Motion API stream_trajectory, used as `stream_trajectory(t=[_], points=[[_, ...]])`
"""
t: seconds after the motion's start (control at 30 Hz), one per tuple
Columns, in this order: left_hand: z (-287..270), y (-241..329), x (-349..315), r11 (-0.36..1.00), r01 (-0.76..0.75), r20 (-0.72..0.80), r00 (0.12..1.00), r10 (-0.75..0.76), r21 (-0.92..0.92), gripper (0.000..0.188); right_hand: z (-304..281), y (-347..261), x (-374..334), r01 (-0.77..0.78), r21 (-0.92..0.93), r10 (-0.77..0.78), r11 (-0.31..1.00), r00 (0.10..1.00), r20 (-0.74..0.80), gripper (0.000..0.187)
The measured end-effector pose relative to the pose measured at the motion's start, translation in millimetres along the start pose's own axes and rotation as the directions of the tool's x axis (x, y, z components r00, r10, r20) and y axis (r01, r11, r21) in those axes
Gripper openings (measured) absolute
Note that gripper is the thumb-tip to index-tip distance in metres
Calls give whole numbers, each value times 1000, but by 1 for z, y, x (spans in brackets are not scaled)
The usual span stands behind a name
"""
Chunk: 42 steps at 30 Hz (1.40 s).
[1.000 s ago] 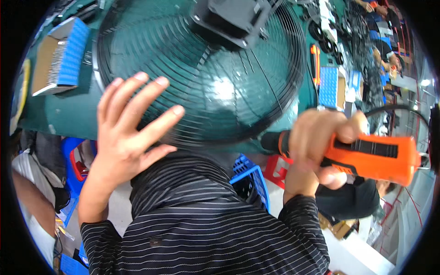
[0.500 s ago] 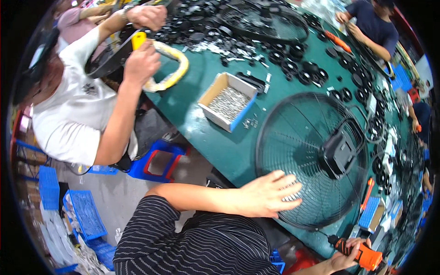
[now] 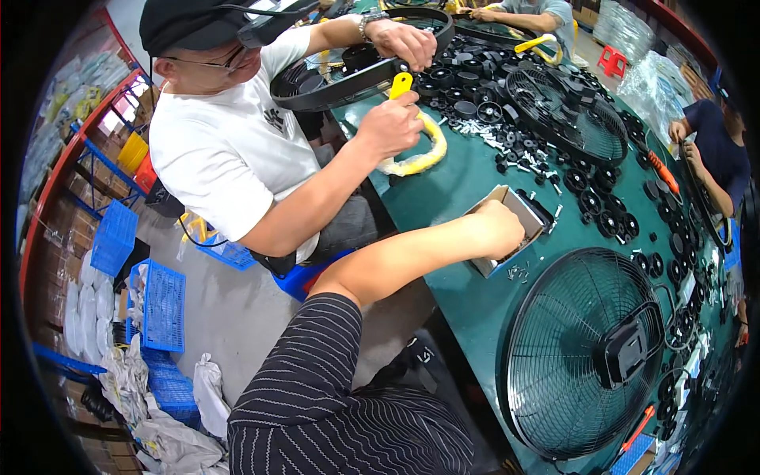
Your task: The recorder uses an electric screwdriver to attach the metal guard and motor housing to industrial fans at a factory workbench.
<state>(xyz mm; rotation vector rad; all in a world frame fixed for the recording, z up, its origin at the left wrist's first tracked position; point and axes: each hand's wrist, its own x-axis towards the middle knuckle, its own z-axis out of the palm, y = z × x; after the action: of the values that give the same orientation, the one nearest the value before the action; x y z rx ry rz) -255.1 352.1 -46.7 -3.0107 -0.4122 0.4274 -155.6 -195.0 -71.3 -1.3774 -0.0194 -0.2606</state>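
My left hand (image 3: 497,229) reaches down into a small open cardboard box (image 3: 529,217) with a blue outer side. Its fingers are hidden inside the box, so their grip does not show. A few small metal screws (image 3: 518,273) lie on the table beside the box. To the right of my arm, a large round black fan grille (image 3: 554,340) with a black motor housing (image 3: 625,353) at its centre lies on the green table (image 3: 451,273). My right hand is out of the picture.
At left, a co-worker in a white shirt (image 3: 210,150) handles a black fan ring (image 3: 340,96) and a yellow-wrapped handle (image 3: 423,158). Black knobs and wheels (image 3: 606,214) cover the far table. An orange tool (image 3: 663,171) lies at far right. Blue crates (image 3: 164,309) stand on the floor.
My left hand has left the fan grille and gone into the cardboard box. The view has turned left; my right hand with the orange power screwdriver has left the picture.
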Motion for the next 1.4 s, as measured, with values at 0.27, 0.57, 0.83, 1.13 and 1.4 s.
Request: stream_trajectory(t=[0.27,0.57,0.83,1.13,1.4], points=[[10,-6,14,998,33,-86,996,-38,-60,13,19,9,2,104,38,-99,994,988,-118,18],[22,-22,7,988,8,-301,952,-56,-156,10,34,6,2,-26,105,43,994,986,-163,19],[19,-1,-46,740,-240,-531,828,-182,-628,13,42,-17,-14,187,-43,-186,981,982,22,21],[60,125,-111,-430,-318,-398,911,109,-845,11,-22,-34,-9,-165,232,28,959,865,500,12],[73,197,-122,-489,-238,-421,854,306,-839,13,84,-62,-59,-216,707,-284,673,808,517,40]])
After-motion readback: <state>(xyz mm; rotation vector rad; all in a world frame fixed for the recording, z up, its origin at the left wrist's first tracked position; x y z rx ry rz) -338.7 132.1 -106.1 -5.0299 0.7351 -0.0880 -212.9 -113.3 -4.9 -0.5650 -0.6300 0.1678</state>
